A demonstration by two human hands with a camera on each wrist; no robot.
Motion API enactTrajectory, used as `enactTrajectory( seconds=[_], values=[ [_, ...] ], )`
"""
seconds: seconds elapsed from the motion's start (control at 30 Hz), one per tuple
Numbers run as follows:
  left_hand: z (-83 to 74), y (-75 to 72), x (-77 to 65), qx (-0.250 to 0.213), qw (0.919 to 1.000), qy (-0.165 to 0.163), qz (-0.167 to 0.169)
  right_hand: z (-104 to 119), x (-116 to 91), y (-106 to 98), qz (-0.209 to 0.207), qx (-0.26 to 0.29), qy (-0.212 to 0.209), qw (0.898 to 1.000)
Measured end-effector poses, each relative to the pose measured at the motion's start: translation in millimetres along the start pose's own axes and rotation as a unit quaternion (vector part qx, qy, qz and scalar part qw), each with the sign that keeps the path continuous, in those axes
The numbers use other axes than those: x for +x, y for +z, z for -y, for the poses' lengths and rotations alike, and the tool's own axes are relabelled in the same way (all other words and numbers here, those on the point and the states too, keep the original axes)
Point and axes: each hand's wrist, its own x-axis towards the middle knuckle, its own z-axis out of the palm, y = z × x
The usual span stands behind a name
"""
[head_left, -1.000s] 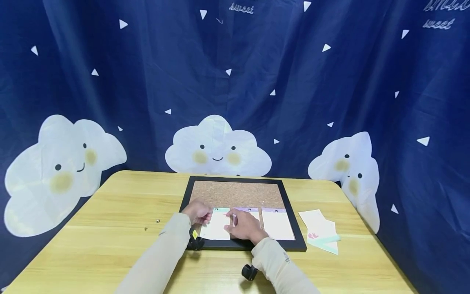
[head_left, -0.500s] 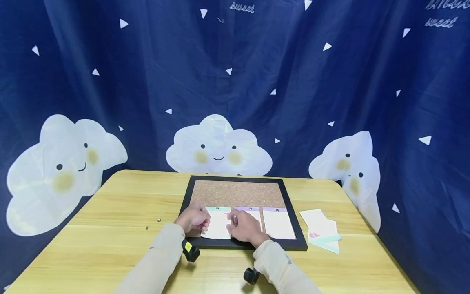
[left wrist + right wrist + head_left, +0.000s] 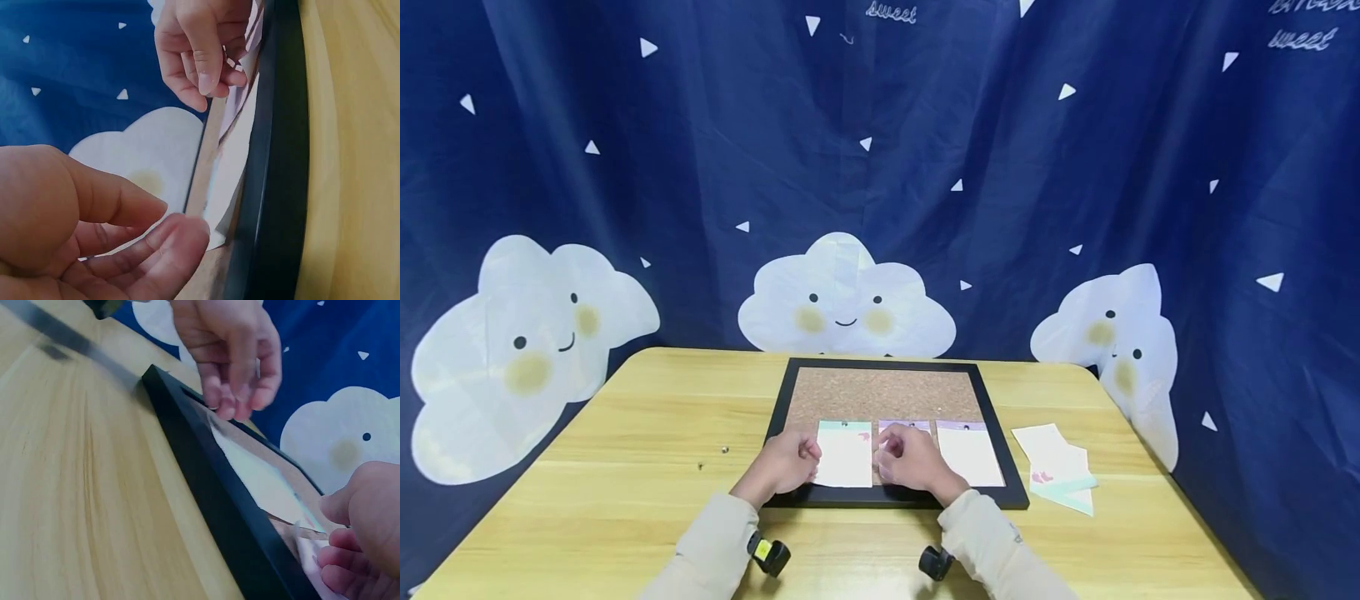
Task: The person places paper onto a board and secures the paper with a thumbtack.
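Left hand (image 3: 784, 461) loosely curled, empty, beside left sheet (image 3: 844, 457); right hand (image 3: 916, 460) half-curled over middle sheet (image 3: 922, 426), grip unclear.

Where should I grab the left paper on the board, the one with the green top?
I'd pinch the paper by its lower edge, coming from the near side of the board. A pin shows at its green top but none along the bottom, and that edge seems slightly lifted in the left wrist view, so it might be easier there.
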Motion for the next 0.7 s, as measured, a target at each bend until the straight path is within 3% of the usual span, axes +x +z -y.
enactTrajectory(
  seconds=[0.13, 0.23, 0.47, 0.7],
  values=[
    [1.1, -6.9, -11.7, 0.060, 0.9976, 0.026, -0.021, -2.3, -3.2, -9.6, -0.016, -0.001, -0.001, 1.000],
    [1.1, -12.1, -23.0, 0.077, 0.9963, 0.032, -0.022, -5.5, -6.3, -18.3, -0.028, -0.001, 0.016, 0.999],
    [-0.6, -19.4, -50.7, 0.109, 0.9939, 0.019, 0.004, -21.1, -16.0, -42.1, -0.070, -0.013, 0.056, 0.996],
    [5.1, -15.4, -71.3, 0.108, 0.9935, 0.007, 0.035, -41.0, -32.4, -65.2, -0.110, -0.052, 0.086, 0.989]
  ],
)
